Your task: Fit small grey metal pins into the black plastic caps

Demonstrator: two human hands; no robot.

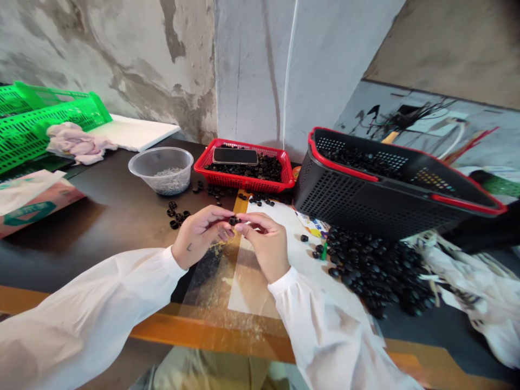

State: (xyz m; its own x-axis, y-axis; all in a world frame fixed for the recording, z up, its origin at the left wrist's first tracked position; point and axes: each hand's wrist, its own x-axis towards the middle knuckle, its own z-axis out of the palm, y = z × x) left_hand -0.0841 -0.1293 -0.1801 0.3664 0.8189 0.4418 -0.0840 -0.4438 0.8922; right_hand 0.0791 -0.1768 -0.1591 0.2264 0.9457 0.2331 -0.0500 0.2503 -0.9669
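Between the fingertips of both hands is a small round black plastic part (pixel 234 220), held above the table. My left hand (pixel 201 233) pinches it from the left, thumb and fingers closed. From the other side my right hand (pixel 266 238) grips it with thumb and forefinger. Fingers cover much of the part, so its detail is hard to make out. Loose black parts (pixel 177 215) of a similar size lie just beyond my left hand. To the right of my right hand spreads a large pile of black parts (pixel 377 271).
A clear bowl (pixel 161 172) holds small metallic pieces. Behind my hands a red basket (pixel 244 182) contains black parts with a phone (pixel 235 156) on top. A tall black basket (pixel 345 189) stands right; a tissue pack (pixel 40 203) and green crates (pixel 52 122) are left.
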